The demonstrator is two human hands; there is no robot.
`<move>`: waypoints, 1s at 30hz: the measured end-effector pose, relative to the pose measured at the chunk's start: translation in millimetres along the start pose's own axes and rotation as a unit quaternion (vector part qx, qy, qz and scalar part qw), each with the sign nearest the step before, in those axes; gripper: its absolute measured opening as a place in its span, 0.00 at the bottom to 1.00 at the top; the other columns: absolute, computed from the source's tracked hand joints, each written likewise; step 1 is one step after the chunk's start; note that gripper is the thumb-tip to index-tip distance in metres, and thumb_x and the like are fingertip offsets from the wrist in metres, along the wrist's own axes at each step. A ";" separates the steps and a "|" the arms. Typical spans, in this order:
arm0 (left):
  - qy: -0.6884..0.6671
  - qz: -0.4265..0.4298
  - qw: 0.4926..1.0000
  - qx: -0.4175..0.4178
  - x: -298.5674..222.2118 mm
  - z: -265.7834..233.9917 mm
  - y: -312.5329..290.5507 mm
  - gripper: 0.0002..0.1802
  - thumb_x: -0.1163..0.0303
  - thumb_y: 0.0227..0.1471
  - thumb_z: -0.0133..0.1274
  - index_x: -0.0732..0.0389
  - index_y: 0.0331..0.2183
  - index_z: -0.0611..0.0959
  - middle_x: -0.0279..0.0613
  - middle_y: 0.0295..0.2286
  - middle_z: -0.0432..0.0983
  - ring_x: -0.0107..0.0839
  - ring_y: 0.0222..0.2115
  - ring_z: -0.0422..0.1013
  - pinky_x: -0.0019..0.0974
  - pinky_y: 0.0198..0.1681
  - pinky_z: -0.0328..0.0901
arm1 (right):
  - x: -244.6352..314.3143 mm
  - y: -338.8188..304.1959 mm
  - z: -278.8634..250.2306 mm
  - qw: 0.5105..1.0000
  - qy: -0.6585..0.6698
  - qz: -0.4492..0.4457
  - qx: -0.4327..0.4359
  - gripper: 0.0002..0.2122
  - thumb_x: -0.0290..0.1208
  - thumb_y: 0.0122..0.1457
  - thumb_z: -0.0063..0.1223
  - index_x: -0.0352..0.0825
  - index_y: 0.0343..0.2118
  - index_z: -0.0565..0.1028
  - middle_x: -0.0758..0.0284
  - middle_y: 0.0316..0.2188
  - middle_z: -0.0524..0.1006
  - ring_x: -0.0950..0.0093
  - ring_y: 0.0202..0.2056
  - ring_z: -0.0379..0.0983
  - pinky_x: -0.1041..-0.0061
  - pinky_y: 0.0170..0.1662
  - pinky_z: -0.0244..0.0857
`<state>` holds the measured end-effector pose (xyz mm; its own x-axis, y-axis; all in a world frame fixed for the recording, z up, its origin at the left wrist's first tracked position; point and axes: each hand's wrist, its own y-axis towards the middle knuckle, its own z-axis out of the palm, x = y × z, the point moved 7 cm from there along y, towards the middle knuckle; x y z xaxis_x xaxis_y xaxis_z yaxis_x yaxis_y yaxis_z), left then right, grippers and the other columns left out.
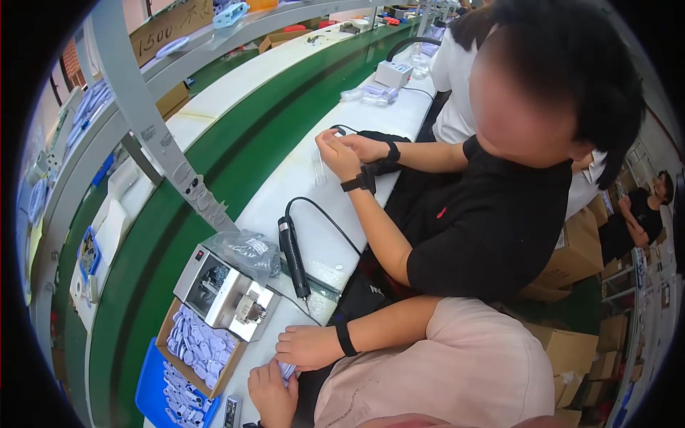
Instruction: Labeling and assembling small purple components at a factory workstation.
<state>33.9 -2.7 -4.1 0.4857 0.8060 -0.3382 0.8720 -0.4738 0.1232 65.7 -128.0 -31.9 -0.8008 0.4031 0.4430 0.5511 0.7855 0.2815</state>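
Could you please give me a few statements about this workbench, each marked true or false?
The left grip holds a small lavender piece. True.
The open cardboard box near the metal machine contains lavender parts. True.
The right grip rests on that machine. False: the right grip is beside the left one.
A red tray sits beside the box. False: a blue tray does.
A cord runs from the black handheld tool. True.

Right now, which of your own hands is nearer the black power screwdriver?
The right. The right hand sits just below the black power screwdriver in the picture, apart from it; the left hand is farther down, toward the lower edge.
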 end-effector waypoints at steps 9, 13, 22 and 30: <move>-0.013 0.000 0.999 0.042 4.6 0.8 6.0 0.25 0.68 0.42 0.67 0.67 0.44 0.81 0.53 0.35 0.76 0.54 0.39 0.70 0.52 0.42 0.66 | -4.6 2.2 1.4 0.999 -0.004 -0.034 -0.005 0.16 0.42 0.52 0.66 0.36 0.36 0.78 0.66 0.34 0.76 0.65 0.42 0.72 0.66 0.45 0.66; -0.048 -0.001 0.998 0.048 4.1 1.4 11.5 0.24 0.68 0.44 0.65 0.66 0.44 0.81 0.54 0.35 0.76 0.55 0.40 0.70 0.53 0.43 0.66 | -13.7 0.1 2.2 0.998 0.057 0.030 0.017 0.14 0.42 0.53 0.65 0.36 0.34 0.79 0.64 0.34 0.76 0.63 0.43 0.72 0.64 0.45 0.66; -0.068 -0.001 0.997 0.031 14.1 -5.4 4.3 0.21 0.70 0.50 0.62 0.66 0.47 0.81 0.53 0.42 0.77 0.55 0.44 0.71 0.53 0.50 0.65 | -10.0 6.3 -7.8 0.998 0.048 0.021 -0.021 0.12 0.42 0.55 0.64 0.39 0.35 0.81 0.65 0.35 0.78 0.61 0.42 0.74 0.60 0.45 0.68; -0.018 0.025 0.997 -0.069 -11.6 -13.2 -16.5 0.25 0.68 0.43 0.68 0.62 0.45 0.82 0.50 0.41 0.77 0.54 0.46 0.69 0.51 0.52 0.63 | -20.9 15.6 14.8 0.995 0.064 0.074 0.031 0.15 0.44 0.58 0.59 0.36 0.36 0.83 0.62 0.35 0.82 0.58 0.43 0.76 0.58 0.47 0.68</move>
<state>14.7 0.5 10.0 0.5290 0.7676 -0.3619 0.8478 -0.4586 0.2665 87.6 -117.2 -49.4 -0.6726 0.4568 0.5822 0.6428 0.7505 0.1537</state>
